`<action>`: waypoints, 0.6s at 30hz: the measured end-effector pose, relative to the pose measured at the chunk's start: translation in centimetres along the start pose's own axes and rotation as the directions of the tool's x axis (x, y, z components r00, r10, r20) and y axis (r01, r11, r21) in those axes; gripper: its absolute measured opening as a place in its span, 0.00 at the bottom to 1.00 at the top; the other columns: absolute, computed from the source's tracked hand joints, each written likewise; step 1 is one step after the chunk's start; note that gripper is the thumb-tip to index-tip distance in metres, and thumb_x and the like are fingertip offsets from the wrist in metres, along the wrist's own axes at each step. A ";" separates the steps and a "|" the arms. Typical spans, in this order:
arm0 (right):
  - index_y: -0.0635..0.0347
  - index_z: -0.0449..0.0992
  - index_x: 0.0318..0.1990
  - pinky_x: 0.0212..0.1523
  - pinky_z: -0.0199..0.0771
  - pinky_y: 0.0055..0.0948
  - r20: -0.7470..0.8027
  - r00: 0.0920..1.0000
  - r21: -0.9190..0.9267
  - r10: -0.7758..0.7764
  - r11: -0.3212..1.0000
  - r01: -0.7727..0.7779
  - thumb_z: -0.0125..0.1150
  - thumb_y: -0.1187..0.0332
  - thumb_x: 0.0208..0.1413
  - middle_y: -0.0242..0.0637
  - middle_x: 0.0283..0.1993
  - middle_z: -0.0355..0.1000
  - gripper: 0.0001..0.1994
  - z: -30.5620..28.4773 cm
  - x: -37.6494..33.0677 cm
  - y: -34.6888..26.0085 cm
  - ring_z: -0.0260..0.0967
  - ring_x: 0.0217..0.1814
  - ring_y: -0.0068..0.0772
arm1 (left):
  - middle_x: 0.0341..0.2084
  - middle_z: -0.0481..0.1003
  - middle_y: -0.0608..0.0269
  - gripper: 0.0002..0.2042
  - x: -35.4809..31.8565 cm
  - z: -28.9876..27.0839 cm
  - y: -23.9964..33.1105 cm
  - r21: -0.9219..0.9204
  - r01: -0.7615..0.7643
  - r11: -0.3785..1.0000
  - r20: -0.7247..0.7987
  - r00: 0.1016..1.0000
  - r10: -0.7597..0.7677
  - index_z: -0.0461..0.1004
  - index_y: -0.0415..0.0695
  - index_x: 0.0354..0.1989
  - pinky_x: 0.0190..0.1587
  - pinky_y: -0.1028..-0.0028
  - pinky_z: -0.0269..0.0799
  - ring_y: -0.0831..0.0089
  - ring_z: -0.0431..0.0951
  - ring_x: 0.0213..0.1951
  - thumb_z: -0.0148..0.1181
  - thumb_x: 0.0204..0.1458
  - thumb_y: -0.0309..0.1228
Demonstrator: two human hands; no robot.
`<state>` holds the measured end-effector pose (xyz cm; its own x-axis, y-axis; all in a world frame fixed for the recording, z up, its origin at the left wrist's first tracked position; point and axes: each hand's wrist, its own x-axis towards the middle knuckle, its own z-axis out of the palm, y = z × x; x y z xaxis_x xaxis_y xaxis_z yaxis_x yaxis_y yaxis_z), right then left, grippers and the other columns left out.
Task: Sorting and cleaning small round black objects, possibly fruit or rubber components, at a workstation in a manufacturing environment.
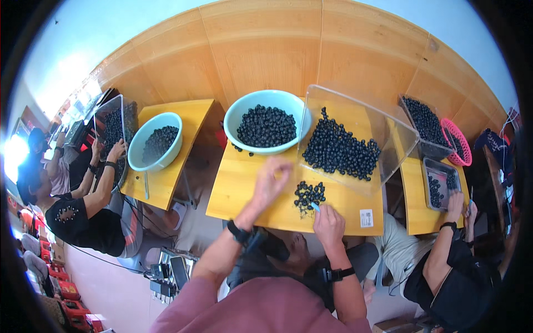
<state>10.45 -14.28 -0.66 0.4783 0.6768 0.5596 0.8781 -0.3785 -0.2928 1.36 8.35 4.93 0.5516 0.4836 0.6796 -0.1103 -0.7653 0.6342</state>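
My left hand (272,182) is raised over the yellow table (239,191), fingers curled in; whatever they may hold does not show. It is just in front of a light-blue bowl (230,119) part-filled with dark, round, berry-like balls (266,127). In my right hand (329,226) a small light-blue tool (315,207) sticks out past the fingertips; its full shape is hidden. The tip is at the near edge of a small heap of dark balls (308,195). Behind that heap, a clear plastic bin (397,130) stands tilted around a larger spread of balls (338,147).
A white label (366,218) lies at the table's front right. To the left, a person (83,213) works by another bowl (172,152). On the right, another person (449,266) reaches into a tray (442,208), beside a pink basket (461,144) and a clear bin (433,149).
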 end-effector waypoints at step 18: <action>0.58 0.72 0.32 0.29 0.76 0.45 -0.015 1.000 0.002 0.016 1.000 -0.016 0.62 0.69 0.57 0.41 0.28 0.71 0.06 -0.4 0.7 -0.1 0.75 0.29 0.47 | 0.28 0.75 0.53 0.15 -5.8 1.7 2.3 0.305 0.197 0.932 0.328 0.897 -0.297 0.81 0.39 0.38 0.39 0.61 0.76 0.56 0.78 0.33 0.77 0.47 0.34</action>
<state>10.69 -13.99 0.09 0.4922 0.6613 0.5661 0.8703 -0.3884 -0.3030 -0.70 3.12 1.83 0.7983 0.5220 0.3004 0.2580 -0.7471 0.6126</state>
